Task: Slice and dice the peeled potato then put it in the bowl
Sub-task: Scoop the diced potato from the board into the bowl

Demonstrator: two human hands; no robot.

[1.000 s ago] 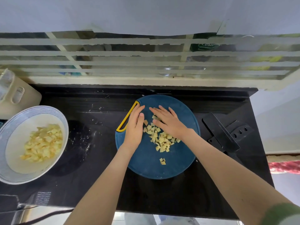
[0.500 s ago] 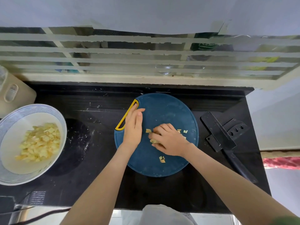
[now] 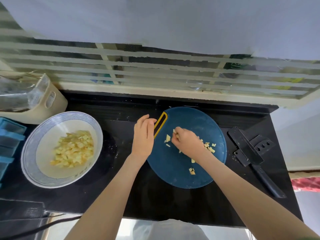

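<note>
My right hand [image 3: 186,143] clutches potato dice [image 3: 167,138]; left hand [image 3: 143,135] lies released. Gathering now; next, carry them to the bowl [image 3: 27,153], nine o'clock.

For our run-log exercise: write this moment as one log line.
right hand: grips dice | left hand: fingers straight, at board edge | bowl: holds dice | knife: lying right of board

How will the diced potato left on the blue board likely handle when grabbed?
Probably light and loose: the potato pieces lie scattered on the cutting board. Likely firm, since they keep square cut edges. A few may slip free, as the right hand bunches several together.
</note>
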